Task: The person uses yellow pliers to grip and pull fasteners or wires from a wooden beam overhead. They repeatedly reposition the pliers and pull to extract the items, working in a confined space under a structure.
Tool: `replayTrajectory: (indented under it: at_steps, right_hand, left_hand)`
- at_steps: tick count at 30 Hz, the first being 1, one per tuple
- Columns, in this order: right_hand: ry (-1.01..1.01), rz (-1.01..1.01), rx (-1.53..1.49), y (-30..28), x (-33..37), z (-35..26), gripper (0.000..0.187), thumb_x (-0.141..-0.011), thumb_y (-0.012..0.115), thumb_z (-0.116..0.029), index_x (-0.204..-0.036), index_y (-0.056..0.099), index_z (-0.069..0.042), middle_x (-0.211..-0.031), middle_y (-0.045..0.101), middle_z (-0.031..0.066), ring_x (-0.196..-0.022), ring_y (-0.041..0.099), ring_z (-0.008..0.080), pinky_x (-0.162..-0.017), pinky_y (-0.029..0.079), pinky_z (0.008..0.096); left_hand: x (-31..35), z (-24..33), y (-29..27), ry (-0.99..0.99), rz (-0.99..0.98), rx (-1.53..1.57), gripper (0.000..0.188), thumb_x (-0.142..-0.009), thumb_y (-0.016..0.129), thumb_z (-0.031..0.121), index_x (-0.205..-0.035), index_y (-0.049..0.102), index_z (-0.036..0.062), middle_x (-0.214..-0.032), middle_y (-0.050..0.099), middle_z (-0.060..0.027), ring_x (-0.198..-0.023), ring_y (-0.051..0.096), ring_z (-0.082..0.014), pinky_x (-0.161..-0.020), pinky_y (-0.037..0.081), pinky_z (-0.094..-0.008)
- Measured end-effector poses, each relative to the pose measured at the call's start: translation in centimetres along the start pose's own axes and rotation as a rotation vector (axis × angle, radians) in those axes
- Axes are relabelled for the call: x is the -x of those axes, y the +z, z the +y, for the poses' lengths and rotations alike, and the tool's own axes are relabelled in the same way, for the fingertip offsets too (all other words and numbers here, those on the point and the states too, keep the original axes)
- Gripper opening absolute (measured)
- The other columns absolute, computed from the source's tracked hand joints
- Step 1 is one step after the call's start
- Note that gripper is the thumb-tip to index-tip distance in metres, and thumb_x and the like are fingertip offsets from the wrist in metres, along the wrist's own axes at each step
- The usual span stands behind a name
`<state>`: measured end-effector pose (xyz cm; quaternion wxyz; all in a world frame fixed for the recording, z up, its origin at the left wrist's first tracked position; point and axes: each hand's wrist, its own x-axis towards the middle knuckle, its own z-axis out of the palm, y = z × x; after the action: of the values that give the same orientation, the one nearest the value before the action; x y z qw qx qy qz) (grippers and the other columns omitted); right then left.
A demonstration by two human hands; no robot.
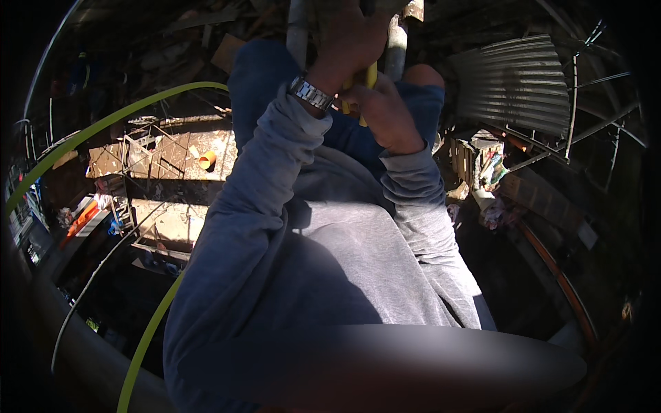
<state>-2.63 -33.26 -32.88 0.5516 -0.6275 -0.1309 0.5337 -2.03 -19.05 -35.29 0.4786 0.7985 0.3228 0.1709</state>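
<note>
My left hand (pixel 352 38), with a metal-banded watch (pixel 311 93) at its wrist, is raised at the top centre. Its fingers look curled in shadow, and what they hold is hidden. Just below and to its right, my right hand (pixel 390 115) is closed on a narrow yellow piece (pixel 372 74). A yellow length also shows beside its fingertips; its exact kind is unclear. Behind the hands stand a grey metal pole (pixel 297 33) and a second grey pole (pixel 396 48). My jeans-clad legs (pixel 258 76) are spread on both sides of the hands.
A yellow-green hose-like line (pixel 124 124) arcs along the left. Far below lie sunlit boards (pixel 165 220) and an orange cup-like object (pixel 207 160). Corrugated sheeting (pixel 520 86), thin metal bars (pixel 573 110) and a cluttered pile (pixel 482 158) are on the right.
</note>
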Motion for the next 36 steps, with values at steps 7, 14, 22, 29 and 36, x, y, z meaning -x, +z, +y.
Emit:
replayTrajectory:
  at_steps: [7, 14, 22, 29, 36]
  right_hand:
    - [-0.081, -0.075, -0.271, -0.5, -0.8, 1.6, 0.026, -0.090, 0.061, -0.009, -0.113, 0.064, 0.003, -0.095, 0.071, 0.0116, -0.077, 0.067, 0.0156, -0.069, 0.051, 0.0292]
    - [-0.353, 0.462, 0.343, 1.7, -3.2, 3.6, 0.036, -0.093, 0.066, -0.016, -0.122, 0.058, 0.004, -0.105, 0.074, 0.0154, -0.094, 0.074, 0.0258, -0.077, 0.057, 0.0364]
    - [-0.286, 0.250, 0.064, 1.4, -3.1, 3.9, 0.047, -0.087, 0.075, -0.019, -0.123, 0.057, 0.003, -0.097, 0.070, 0.0097, -0.082, 0.069, 0.0176, -0.071, 0.054, 0.0320]
    - [-0.154, -0.776, -0.684, -5.2, -6.2, 6.2, 0.054, -0.089, 0.074, -0.025, -0.128, 0.056, 0.007, -0.112, 0.069, 0.0251, -0.097, 0.073, 0.0365, -0.082, 0.064, 0.0470]
    - [-0.151, -1.231, -1.406, 0.4, -7.3, 8.2, 0.035, -0.094, 0.071, -0.025, -0.112, 0.059, 0.003, -0.086, 0.066, 0.0152, -0.073, 0.071, 0.0280, -0.061, 0.060, 0.0388]
  left_hand:
    - [0.3, -0.3, 1.0, -0.069, 0.092, 0.037, 0.076, -0.096, 0.054, 0.043, -0.140, 0.043, -0.0181, -0.137, 0.050, -0.0454, -0.133, 0.048, -0.0542, -0.114, 0.038, -0.0507]
    - [0.4, -0.2, 0.8, -0.106, -0.017, 0.031, 0.074, -0.097, 0.053, 0.044, -0.139, 0.045, -0.0168, -0.127, 0.056, -0.0444, -0.122, 0.054, -0.0563, -0.109, 0.040, -0.0536]
    - [-0.7, -4.5, 2.4, 0.327, -0.115, -0.609, 0.046, -0.096, 0.059, 0.035, -0.110, 0.058, -0.0088, -0.094, 0.068, -0.0331, -0.090, 0.067, -0.0489, -0.079, 0.052, -0.0580]
    - [0.3, -2.5, 2.2, 0.512, 0.013, -0.470, 0.036, -0.100, 0.053, 0.023, -0.119, 0.063, -0.0046, -0.089, 0.062, -0.0304, -0.083, 0.062, -0.0435, -0.071, 0.048, -0.0547]
    - [0.2, -1.4, 0.7, 0.165, -0.183, -0.183, 0.038, -0.102, 0.055, 0.033, -0.119, 0.066, 0.0003, -0.089, 0.065, -0.0190, -0.076, 0.062, -0.0316, -0.072, 0.049, -0.0501]
